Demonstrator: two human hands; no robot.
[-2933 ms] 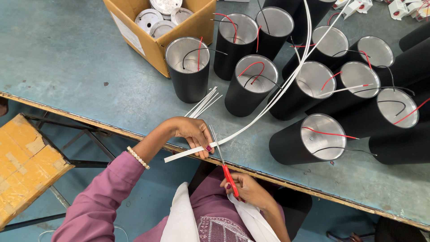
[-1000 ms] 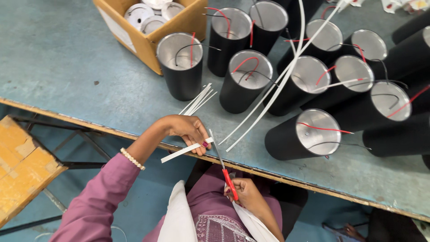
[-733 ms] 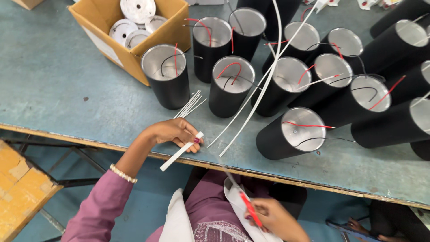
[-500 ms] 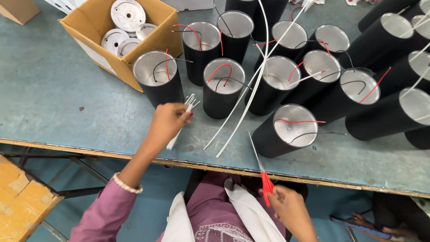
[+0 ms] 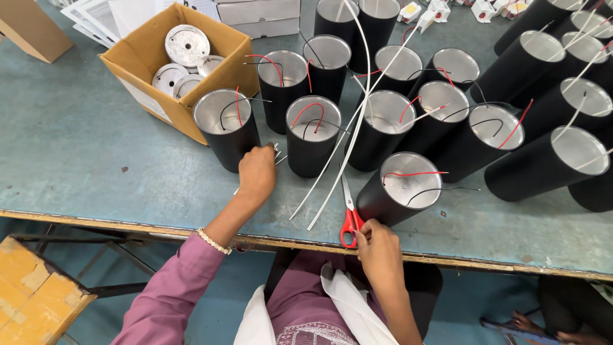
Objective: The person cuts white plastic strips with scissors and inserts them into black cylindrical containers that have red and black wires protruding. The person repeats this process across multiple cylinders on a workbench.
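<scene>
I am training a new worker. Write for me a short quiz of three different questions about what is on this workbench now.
1. True or false: the right hand rests at the red-handled scissors, which lie on the blue-green table.
2. Multiple choice: what lies inside the open brown cardboard box?
A. round silver metal discs
B. black tubes
C. red wires
3. Fill in: the left hand reaches between two upright black cylinders with silvery insides, toward a bundle of thin ______ sleeves.

Key: 1 true; 2 A, the round silver metal discs; 3 white.
</scene>
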